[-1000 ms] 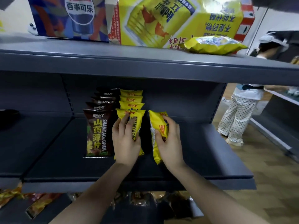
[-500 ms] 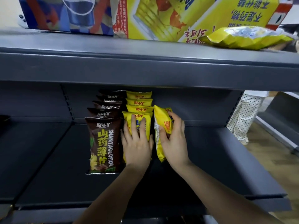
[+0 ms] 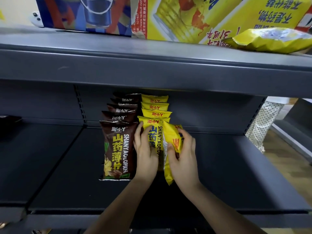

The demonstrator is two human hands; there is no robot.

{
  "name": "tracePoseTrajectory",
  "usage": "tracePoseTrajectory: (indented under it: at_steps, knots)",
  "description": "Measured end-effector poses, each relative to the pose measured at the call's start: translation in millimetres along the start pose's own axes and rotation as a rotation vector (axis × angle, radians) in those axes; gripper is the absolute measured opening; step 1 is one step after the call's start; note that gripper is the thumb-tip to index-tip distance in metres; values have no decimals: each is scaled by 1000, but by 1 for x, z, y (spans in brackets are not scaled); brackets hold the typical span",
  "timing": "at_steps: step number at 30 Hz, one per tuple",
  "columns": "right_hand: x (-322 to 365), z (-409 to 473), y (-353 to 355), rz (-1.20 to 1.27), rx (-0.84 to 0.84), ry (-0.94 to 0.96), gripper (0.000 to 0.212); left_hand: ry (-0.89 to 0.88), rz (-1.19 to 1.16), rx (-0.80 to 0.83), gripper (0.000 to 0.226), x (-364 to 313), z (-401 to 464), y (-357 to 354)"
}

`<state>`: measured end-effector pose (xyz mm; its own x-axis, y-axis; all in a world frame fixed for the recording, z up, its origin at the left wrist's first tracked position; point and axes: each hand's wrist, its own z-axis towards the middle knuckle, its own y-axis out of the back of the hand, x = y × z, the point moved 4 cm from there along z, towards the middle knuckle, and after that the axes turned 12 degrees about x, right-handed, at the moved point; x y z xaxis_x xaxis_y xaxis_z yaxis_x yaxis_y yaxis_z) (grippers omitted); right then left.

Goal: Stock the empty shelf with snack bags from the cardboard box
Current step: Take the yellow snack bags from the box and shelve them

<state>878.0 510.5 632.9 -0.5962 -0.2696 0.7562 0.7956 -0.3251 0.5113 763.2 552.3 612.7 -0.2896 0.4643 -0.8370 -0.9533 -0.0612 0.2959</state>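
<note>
Both hands grip yellow bags on the shelf [image 3: 236,166] — left hand [image 3: 146,156] the front yellow bag [image 3: 152,132], right hand [image 3: 183,157] a tilted yellow bag [image 3: 170,135]

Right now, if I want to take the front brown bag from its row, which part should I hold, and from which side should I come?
Probably hold the front brown bag by its two long side edges near the bottom, coming from the open shelf on its left. Its face looks at you and its lower edge is free. The left hand crowds its right side, and more brown bags stand close behind it.
</note>
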Motion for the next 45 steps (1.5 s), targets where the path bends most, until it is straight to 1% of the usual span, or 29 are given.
tracePoseTrajectory:
  at_steps: [2, 5, 7, 9, 10, 13, 16, 18, 21, 23, 25, 28, 30, 32, 34, 36, 39, 42, 45]
  knots:
    - [6, -3, -7, -21, -17, 8, 49, 15, -104, 19, 59, -2, 0, 4]
    - [12, -6, -25, -91, -8, -3, 62, 77, -316, 27, 34, -10, 1, 10]
    - [15, -7, -35, -102, -12, -12, 57, 109, -350, 39, 30, -13, 0, 13]
    - [17, -7, -40, -36, -28, -12, 54, 116, -342, 53, 28, -14, 0, 18]
    - [18, -6, -41, 31, -26, -13, 58, 108, -334, 60, 28, -14, 0, 20]
    - [18, -7, -35, 222, -38, 5, 67, 87, -289, 83, 49, -7, 2, 22]
    - [13, -7, -31, 283, 8, -19, 75, 133, -267, 104, 67, 0, 4, 17]
    - [9, -8, -30, 253, 55, -16, 79, 157, -201, 92, 66, 2, 5, 15]
    - [7, -10, -34, 178, 141, -10, 71, 146, -118, 80, 63, -3, 4, 14]
    - [0, -13, -39, 189, 148, -38, 73, 137, -97, 73, 60, -8, 1, 13]
    - [-7, -14, -45, 201, 186, -66, 87, 164, -69, 83, 56, -8, -3, 12]
    - [-14, -17, -48, 146, 305, -85, 109, 285, -75, 118, 61, 0, -14, 10]
    - [-19, -22, -47, 148, 416, -100, 121, 299, -50, 137, 64, 4, -19, 11]
    - [-22, -25, -48, 141, 481, -92, 128, 296, -37, 149, 58, 5, -21, 13]
    - [-24, -23, -49, 132, 480, -93, 128, 306, -45, 145, 54, 3, -20, 14]
    - [-20, -19, -50, 118, 436, -93, 124, 298, -66, 135, 64, 0, -19, 15]
    - [-15, -11, -48, 8, 357, -78, 113, 290, -55, 121, 74, 1, -17, 13]
    - [-12, -3, -47, -41, 326, -69, 98, 309, 24, 101, 89, 2, -13, 10]
    - [-13, 2, -47, -89, 322, -99, 96, 324, 42, 91, 95, -1, -11, 6]
